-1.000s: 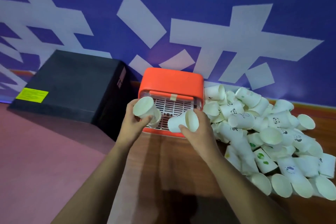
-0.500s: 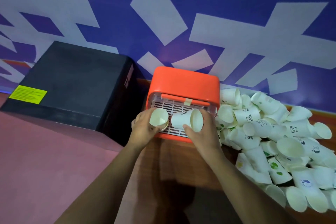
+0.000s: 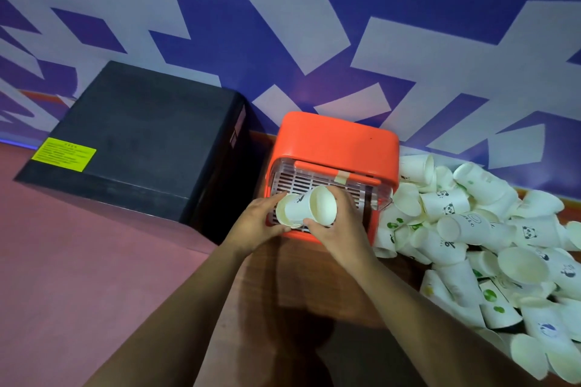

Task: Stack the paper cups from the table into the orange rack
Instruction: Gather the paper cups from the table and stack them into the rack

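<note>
**Two cups meeting in front of the rack: nest first, then load**

Both hands are closing together compared with half a second ago: the two cups, then apart, are now touching in front of the rack's grille.

The blue wall with white shapes [image 3: 314, 25] is filling the background. The black rectangular box with a yellow label [image 3: 141, 141] is sitting left of the rack. The brown wooden table [image 3: 314, 286] is carrying everything, and the big heap of loose white paper cups [image 3: 471, 229] is lying on it just right of the rack, some touching its side. The orange plastic rack with a white slatted grille [image 3: 336, 141] is standing against the wall.

The right hand [image 3: 342, 229] is gripping the white paper cup with its mouth toward the camera [image 3: 323, 205], fingers wrapped round its wall. The left hand [image 3: 257, 223] is holding the second white paper cup [image 3: 287, 210] low at the grille. The base end of the right cup is sitting at the left cup's rim; whether it is already inside is not clear.

To do this well, I judge: be lining up the two axes before pushing, be squeezing lightly so the thin rims are not buckling, and be sliding the nested pair in mouth-level, away from the heap.
</note>
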